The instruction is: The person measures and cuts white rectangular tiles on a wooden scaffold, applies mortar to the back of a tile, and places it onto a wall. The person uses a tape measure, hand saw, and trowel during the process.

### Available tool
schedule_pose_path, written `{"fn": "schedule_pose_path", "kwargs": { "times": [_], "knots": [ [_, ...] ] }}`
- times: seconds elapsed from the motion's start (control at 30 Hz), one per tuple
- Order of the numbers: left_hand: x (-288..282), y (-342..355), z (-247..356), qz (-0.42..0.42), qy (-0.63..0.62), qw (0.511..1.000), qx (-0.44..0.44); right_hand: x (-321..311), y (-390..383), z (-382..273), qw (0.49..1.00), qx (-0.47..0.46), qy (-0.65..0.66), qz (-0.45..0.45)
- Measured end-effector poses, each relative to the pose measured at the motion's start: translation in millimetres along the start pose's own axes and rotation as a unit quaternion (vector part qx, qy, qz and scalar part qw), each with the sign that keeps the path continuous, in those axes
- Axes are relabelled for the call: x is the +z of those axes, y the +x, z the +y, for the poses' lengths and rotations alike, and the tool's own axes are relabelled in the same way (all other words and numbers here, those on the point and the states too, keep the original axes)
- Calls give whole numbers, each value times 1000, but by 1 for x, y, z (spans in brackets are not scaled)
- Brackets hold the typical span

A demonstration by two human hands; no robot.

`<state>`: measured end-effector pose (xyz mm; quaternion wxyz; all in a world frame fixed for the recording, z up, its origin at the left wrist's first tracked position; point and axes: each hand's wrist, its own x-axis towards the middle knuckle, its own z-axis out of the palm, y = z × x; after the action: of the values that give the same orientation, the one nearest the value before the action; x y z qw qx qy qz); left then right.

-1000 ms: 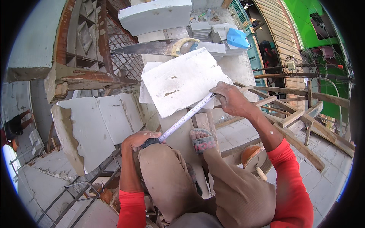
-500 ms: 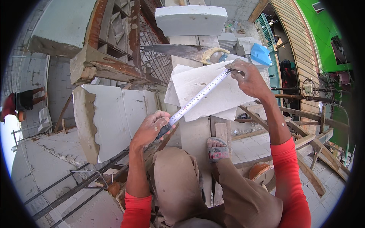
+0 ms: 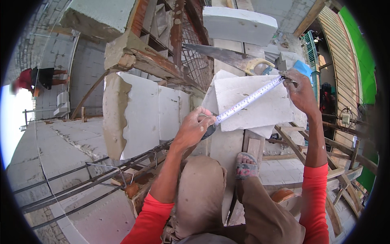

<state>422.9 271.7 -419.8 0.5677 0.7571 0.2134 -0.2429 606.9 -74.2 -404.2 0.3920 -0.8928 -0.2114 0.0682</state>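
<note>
A tape measure is stretched slantwise over a white block. My left hand is wrapped round its dark case, just off the block's left edge. At the upper right corner of the block, my right hand pinches the free end of the white blade. Under this block lies another pale slab, mostly hidden, with its edges sticking out. Just beyond them rests a handsaw with a light handle.
Another white block lies at the far end of the planks. To the left stands a mortar-edged block wall with steel bars before it. Wooden poles cross at the right. A person is far left.
The whole view has swung, so the scene sits further right. Both hands still hold the tape across the block; the left hand with the case appears slightly closer to the block.
</note>
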Motion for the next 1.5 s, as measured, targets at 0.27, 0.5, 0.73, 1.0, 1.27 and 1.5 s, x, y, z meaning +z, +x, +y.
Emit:
{"fn": "schedule_pose_path", "kwargs": {
  "times": [0.27, 0.5, 0.73, 1.0, 1.27, 1.5],
  "knots": [
    [4, 7, 3, -1, -57, 998, 5, -2, 5, 0, 999, 16, 39, 1],
    [7, 20, 2, 67, -23, 997, 18, 21, 0, -3, 999, -37, 1, -21],
    [12, 66, 11, 123, -2, 992, 43, 98, -4, -38, 991, -89, 33, -93],
    [-38, 172, 60, 111, -346, 932, 15, 132, -19, 13, 992, -5, -113, -55],
    [-117, 338, 27, 379, 247, 888, 79, 139, -21, 15, 995, -42, -89, -31],
    [-132, 383, 8, 485, 400, 771, 104, 137, -23, 28, 994, -49, -94, -38]
  ]
}}
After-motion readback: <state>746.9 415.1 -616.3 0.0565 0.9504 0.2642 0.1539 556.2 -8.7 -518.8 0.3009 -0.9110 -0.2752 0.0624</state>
